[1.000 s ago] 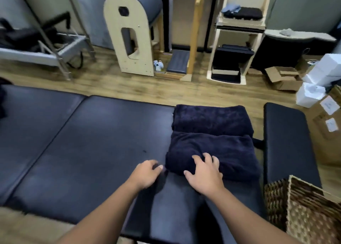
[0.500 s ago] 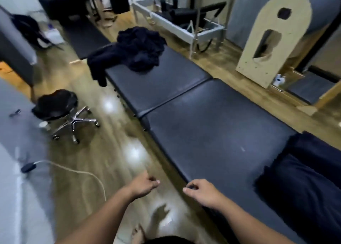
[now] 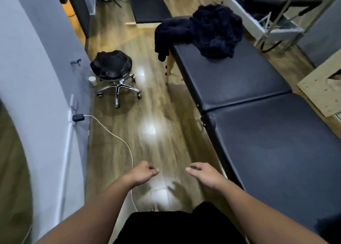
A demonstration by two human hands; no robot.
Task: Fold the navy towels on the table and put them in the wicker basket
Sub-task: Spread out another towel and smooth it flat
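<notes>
Towels (image 3: 212, 29), navy and unfolded, lie in a rumpled heap at the far end of the padded table (image 3: 258, 133), well away from both hands. One corner of the heap spills over the table's far left edge and hangs toward the floor. The cloth looks thick and fuzzy, bunched in soft folds with no clear outline.

The table runs in two black cushioned sections with a seam between them; its surface is smooth and faintly shiny, and its near left edge lies just beside the right hand (image 3: 204, 173). Between that edge and the pale grey wall (image 3: 36, 77) on the left, a strip of glossy wood-plank floor (image 3: 147, 114) stays open, with light glare on it.

The left hand (image 3: 144, 171) hovers over the floor, fingers loosely curled with the thumb against them, holding nothing. The right hand also hovers above the floor, fingers loosely bent downward and empty.

A black round stool (image 3: 112, 66) on a chrome five-star wheeled base stands near the wall. A white cable (image 3: 118, 138) trails from a dark plug at the wall across the floor toward the person.
</notes>
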